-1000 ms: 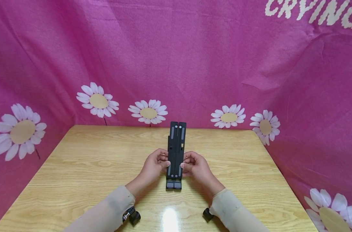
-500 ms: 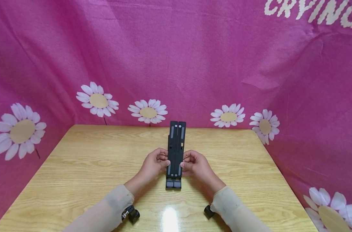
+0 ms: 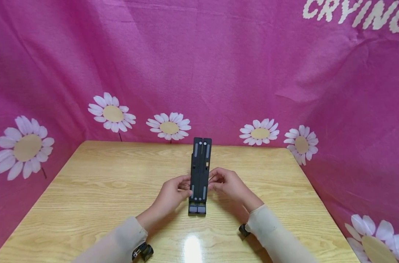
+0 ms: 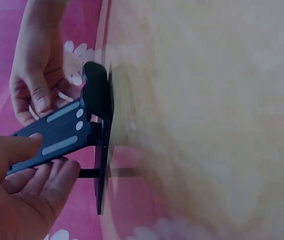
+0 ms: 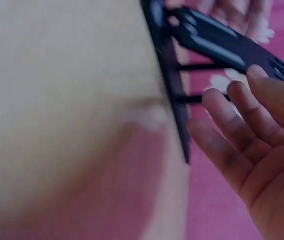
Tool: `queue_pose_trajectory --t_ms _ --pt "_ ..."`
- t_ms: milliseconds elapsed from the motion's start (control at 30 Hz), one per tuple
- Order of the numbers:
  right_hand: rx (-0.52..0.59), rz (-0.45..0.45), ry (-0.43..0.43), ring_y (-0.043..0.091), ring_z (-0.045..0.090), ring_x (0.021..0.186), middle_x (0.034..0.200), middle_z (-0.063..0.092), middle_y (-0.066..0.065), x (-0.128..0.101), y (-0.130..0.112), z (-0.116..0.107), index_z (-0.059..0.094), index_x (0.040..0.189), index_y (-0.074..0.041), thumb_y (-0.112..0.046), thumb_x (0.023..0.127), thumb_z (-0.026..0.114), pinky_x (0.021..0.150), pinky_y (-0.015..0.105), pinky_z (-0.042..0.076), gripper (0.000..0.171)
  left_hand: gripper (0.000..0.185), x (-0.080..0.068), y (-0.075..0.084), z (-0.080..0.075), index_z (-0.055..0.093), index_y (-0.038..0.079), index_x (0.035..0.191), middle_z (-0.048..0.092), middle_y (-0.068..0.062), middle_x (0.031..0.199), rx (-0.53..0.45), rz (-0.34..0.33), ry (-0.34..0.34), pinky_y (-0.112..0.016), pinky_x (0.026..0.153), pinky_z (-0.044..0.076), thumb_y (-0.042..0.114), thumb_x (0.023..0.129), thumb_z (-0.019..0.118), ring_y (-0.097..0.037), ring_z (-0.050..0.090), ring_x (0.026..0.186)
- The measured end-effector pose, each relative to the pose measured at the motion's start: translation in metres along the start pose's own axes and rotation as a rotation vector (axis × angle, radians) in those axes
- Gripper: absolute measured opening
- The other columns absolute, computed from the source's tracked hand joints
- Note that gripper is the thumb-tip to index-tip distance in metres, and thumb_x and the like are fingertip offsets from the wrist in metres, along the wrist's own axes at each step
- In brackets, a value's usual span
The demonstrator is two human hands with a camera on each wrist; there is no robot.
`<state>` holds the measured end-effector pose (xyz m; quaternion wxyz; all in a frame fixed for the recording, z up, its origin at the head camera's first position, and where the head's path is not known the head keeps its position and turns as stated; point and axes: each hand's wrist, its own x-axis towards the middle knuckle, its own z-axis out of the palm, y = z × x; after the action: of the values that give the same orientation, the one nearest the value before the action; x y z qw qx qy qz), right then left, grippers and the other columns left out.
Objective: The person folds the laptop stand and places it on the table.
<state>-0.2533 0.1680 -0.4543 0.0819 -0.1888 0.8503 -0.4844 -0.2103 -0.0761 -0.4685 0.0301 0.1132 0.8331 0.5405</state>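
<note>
A black folding stand (image 3: pixel 199 171) is standing propped near the middle of the wooden tabletop (image 3: pixel 87 190), its ramp rising toward 12 o'clock and its two grey foot pads resting at the 6 o'clock end. The left hand (image 3: pixel 173 193) is sitting at the stand's 9 o'clock side; in the left wrist view its thumb is lying on top of the ramp (image 4: pixel 57 135) while the fingers are curling underneath, so this grip is pinching the stand. The right hand (image 3: pixel 227 184) is at the 3 o'clock side. In the right wrist view its fingers (image 5: pixel 242 125) are lying nearly straight, the tips touching the ramp's edge (image 5: pixel 222 45), so this grip is resting open against the stand, not clamping it.

The work in hand looks like setting or adjusting the ramp on its thin support struts (image 4: pixel 89 172). To do this well, both hands should be pressing evenly on the two halves, since the ramp is split down its length and could twist if one side is leading. The base bar (image 4: pixel 102 165) should be staying flat on the tabletop, and fingers are best kept clear of the hinge gap under the ramp.

Pink cloth with white daisies (image 3: pixel 168 126) is hanging behind the tabletop at 12 o'clock.
</note>
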Motion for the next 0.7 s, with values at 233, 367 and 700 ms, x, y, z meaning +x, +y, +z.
queue_pose_trajectory --t_ms 233,367,700 --pt "-0.138 -0.126 0.058 0.021 0.07 0.098 0.112 0.074 0.008 0.015 -0.013 -0.042 0.067 0.128 -0.013 -0.012 0.092 0.077 0.084 0.036 0.059 0.038 0.074 -0.02 0.002 0.005 0.049 -0.005 0.148 0.069 -0.014 0.129 0.143 -0.013 -0.079 -0.044 0.1 0.055 0.012 0.085 0.084 -0.028 0.067 0.117" --pt "-0.142 -0.204 0.075 0.027 0.065 0.119 0.135 0.066 0.009 0.027 -0.023 -0.062 0.058 0.143 -0.019 -0.015 0.093 0.076 0.1 0.049 0.054 0.052 0.089 -0.023 0.004 0.009 0.043 -0.006 0.151 0.064 -0.017 0.137 0.192 -0.04 -0.101 -0.045 0.104 0.052 0.017 0.079 0.09 -0.03 0.064 0.124" --pt "-0.258 -0.278 0.002 0.022 0.044 0.146 0.156 0.049 -0.008 0.05 -0.051 -0.07 0.045 0.153 -0.042 -0.013 0.095 0.074 0.116 0.052 0.04 0.071 0.104 -0.023 0.006 0.019 0.038 -0.012 0.151 0.065 -0.022 0.131 0.342 -0.037 -0.106 -0.045 0.104 0.052 0.017 0.07 0.096 -0.025 0.062 0.117"
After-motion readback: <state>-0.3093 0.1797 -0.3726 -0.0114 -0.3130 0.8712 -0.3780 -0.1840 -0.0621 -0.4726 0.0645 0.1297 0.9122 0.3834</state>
